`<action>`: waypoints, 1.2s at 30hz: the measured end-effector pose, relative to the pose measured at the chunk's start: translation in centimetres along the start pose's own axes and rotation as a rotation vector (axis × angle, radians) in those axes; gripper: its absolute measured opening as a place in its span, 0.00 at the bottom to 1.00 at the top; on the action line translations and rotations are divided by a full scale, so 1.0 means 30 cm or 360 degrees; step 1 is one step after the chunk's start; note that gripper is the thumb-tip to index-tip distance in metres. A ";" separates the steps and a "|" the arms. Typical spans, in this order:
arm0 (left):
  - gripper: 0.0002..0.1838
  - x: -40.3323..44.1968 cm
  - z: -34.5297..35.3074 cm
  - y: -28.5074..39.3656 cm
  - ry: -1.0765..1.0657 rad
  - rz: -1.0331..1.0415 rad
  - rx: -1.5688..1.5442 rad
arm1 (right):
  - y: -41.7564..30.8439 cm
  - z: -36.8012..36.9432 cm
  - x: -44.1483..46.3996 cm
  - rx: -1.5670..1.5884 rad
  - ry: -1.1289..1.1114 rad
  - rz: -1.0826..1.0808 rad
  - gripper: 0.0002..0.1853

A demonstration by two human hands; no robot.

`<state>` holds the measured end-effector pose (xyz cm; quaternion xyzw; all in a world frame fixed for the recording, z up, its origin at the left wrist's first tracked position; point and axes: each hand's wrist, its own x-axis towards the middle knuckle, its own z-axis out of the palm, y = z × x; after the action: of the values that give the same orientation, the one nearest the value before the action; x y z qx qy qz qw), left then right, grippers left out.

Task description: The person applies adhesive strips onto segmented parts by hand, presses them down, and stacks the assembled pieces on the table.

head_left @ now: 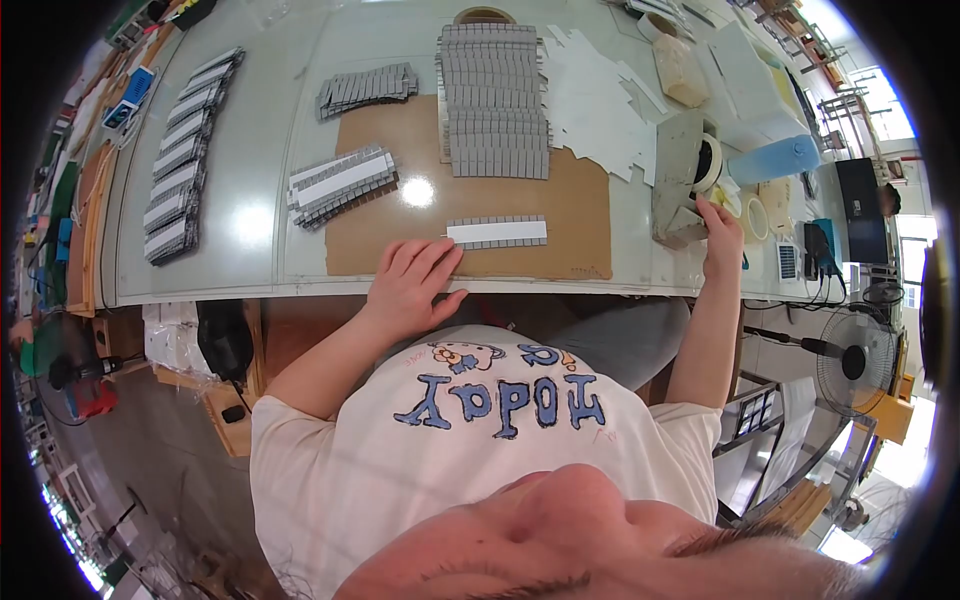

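Observation:
A short strip of grey tile-like pieces with a white band along it (497, 232) lies on a brown board (590, 220) near the table's front edge. My left hand (415, 283) rests palm down on the board's edge, fingers stretched out, with the fingertips at the strip's left end. At the right, my right hand (722, 235) is at a grey tape dispenser (680, 150) with a tape roll (708, 162) in it. Its thumb and forefinger are pinched together beside the roll; what lies between them is too small to make out.
Behind the strip stand a tall stack of grey strips (495, 100) and two smaller bundles (345, 185). A long row of banded strips (190, 160) lies left. White sheets (600, 110) lie at the back; a blue bottle (778, 160) and another tape roll (757, 218) are right.

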<state>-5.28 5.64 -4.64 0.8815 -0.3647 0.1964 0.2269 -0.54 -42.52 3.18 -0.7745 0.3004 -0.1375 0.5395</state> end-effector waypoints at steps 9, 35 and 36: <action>0.31 -0.012 0.005 -0.004 0.0052 0.0022 0.0000 | -0.019 -0.054 -0.248 0.0394 0.0244 -0.0399 0.08; 0.10 0.171 -0.116 0.064 -0.0751 -0.0649 -0.0888 | 0.007 0.482 -0.658 -0.0468 -0.0935 -0.1072 0.11; 0.10 0.182 -0.106 0.056 -0.0743 -0.0639 -0.0855 | -0.001 0.473 -0.646 -0.0471 -0.0932 -0.1072 0.11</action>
<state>-3.50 3.28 1.17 0.8654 -0.2653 -0.1594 0.3941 -8.07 -19.94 -0.04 -0.9036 -0.1162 -0.0362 0.4106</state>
